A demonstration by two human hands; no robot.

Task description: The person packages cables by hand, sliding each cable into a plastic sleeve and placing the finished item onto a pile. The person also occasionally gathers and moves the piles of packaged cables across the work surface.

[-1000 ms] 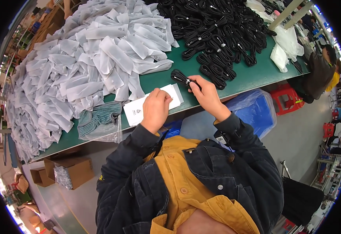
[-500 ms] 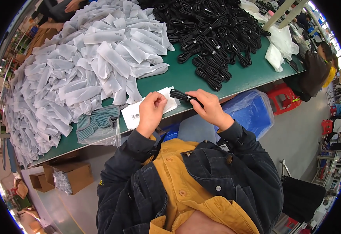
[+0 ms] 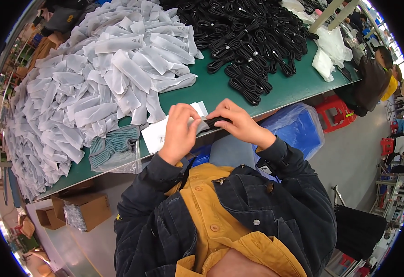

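Observation:
A coiled black cable is gripped by my right hand, its fingers closed around the bundle over the table's front edge. The cable's left end reaches a pale translucent bag and seems to be inside its mouth. My left hand pinches that bag's edge between thumb and fingers, partly hiding it. Beneath my hands lies a small stack of flat white bags. Just left of the stack are grey-green striped knit gloves on clear plastic.
A large heap of filled white bags covers the left of the green table. Coiled black cables pile up at the back. Below the edge stand a blue plastic-lined bin, a red stool and a cardboard box.
My right hand has moved slightly left with the cable, bringing its end to the bag. My left hand's fingers have shifted toward it. The other person's hands at upper left are gone from view.

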